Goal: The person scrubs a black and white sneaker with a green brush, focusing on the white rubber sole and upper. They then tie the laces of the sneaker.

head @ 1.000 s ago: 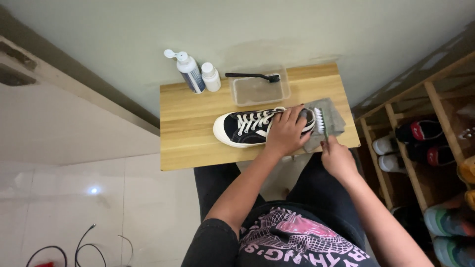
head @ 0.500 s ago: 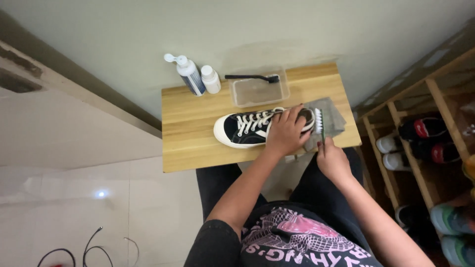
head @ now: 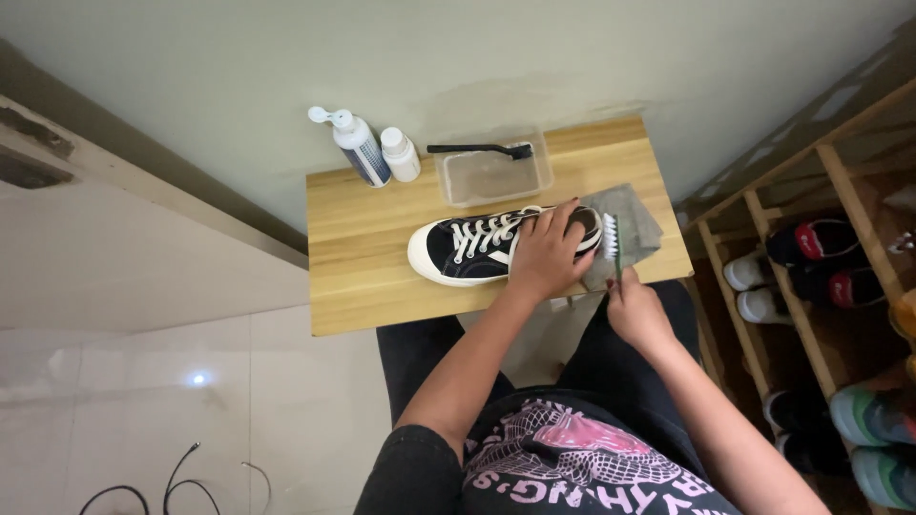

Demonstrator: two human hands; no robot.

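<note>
A black canvas sneaker [head: 469,250] with white laces and a white sole lies on its side on a small wooden table [head: 372,238]. My left hand [head: 546,253] presses down on the sneaker's heel half, fingers spread over it. My right hand [head: 637,310] grips a small brush [head: 612,240] with white bristles and a green handle, held upright against the sneaker's heel end. A grey cloth [head: 637,221] lies under the heel and the brush.
At the table's back stand a pump bottle [head: 355,145], a small white bottle [head: 399,154] and a clear plastic tub [head: 494,174] with a black brush [head: 482,150] laid across it. A wooden shoe rack [head: 821,277] with several shoes is at the right. Cables [head: 181,482] lie on the tiled floor.
My hands stay at the sneaker's heel. The brush in my right hand has shifted slightly along the heel end.
</note>
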